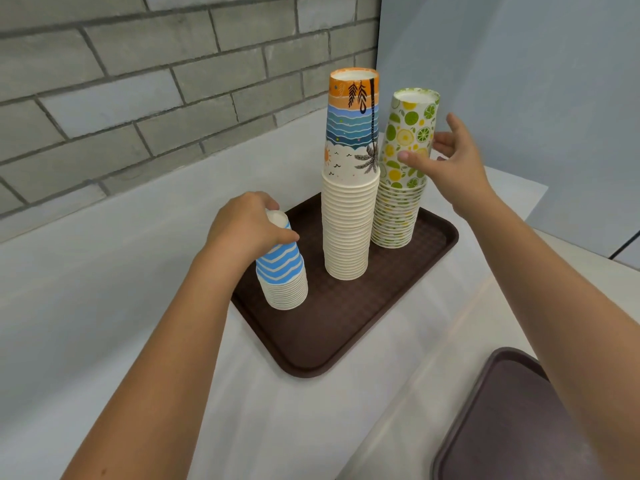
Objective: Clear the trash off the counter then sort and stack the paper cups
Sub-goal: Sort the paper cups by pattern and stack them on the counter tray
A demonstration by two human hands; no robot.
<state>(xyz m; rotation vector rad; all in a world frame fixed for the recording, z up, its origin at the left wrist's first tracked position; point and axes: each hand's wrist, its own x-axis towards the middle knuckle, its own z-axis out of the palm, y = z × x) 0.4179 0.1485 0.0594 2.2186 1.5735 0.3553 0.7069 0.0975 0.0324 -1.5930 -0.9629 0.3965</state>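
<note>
A dark brown tray point(346, 323) lies on the white surface point(138, 271) and carries three stacks of paper cups, all upside down and standing apart from one another. At its near left corner is the short blue-striped stack point(282, 271). In the middle of the tray stands the beach-print stack point(349, 202), the tallest, its top cup showing a palm, waves and an orange band. Just beside it on the far right is the citrus-print stack point(398, 216), which leans a little to the right at its top.

The left hand point(242, 223) sits over the blue-striped stack, its fingers point(285, 236) curled down around the upturned base of the top cup and gripping it. The right hand point(453, 168) holds the top cup of the citrus-print stack: the thumb presses on the near face, the other fingers point(443, 140) reach round the far side, spread fairly wide, and one finger points upward clear of the cup.

A second tray point(512, 410), purplish brown, shows at the lower right corner. A grey brick wall point(138, 81) runs behind the surface.
</note>
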